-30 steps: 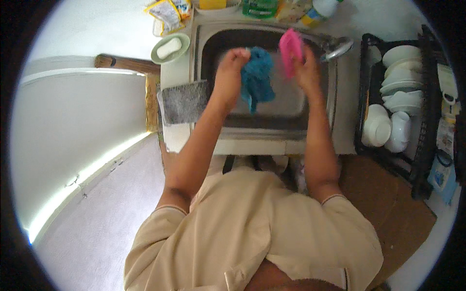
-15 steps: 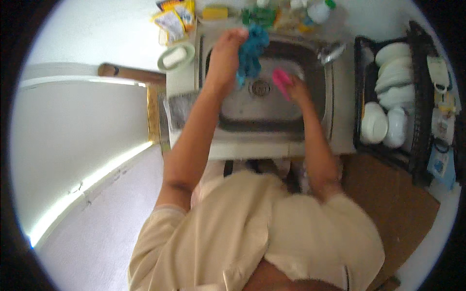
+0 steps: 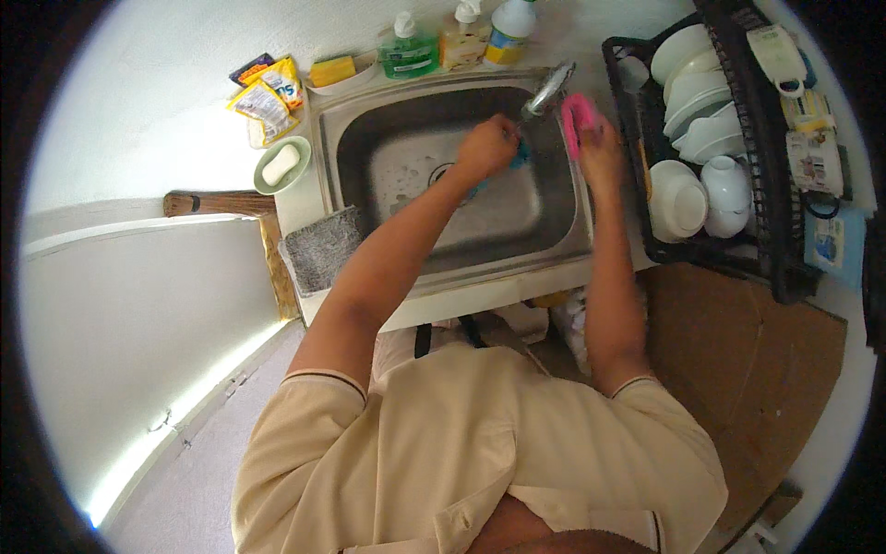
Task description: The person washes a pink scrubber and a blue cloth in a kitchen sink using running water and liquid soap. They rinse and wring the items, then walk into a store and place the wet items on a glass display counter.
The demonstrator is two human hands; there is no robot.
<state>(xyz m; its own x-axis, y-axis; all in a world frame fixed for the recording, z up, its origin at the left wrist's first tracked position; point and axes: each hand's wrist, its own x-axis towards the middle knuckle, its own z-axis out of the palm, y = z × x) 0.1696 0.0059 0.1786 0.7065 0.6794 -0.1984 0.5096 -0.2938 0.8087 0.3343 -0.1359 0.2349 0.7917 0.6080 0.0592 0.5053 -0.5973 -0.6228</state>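
Note:
My left hand [image 3: 489,148] is closed over the sink basin [image 3: 397,249], just left of the chrome faucet [image 3: 551,90]. A crumpled teal cloth [image 3: 522,154] hangs from it, mostly hidden by the fingers. At the basin's right rim, my right hand [image 3: 602,152] grips a bright pink, loop-shaped thing [image 3: 578,120]; its kind is unclear. The pink thing stands upright beside the faucet, partly covered by my fingers. Water drops lie on the basin floor around the drain [image 3: 443,173].
Black dish rack [image 3: 637,198] with white bowls [image 3: 678,198] stands to the right. Soap bottles [image 3: 407,51] and a yellow sponge [image 3: 332,71] line the back. At left are a soap dish [image 3: 282,164], a grey cloth [image 3: 321,251] and yellow packets [image 3: 268,103].
My left hand has come down from the back edge into the basin near the faucet with the teal cloth. My right hand has carried the pink thing right, out to the rim.

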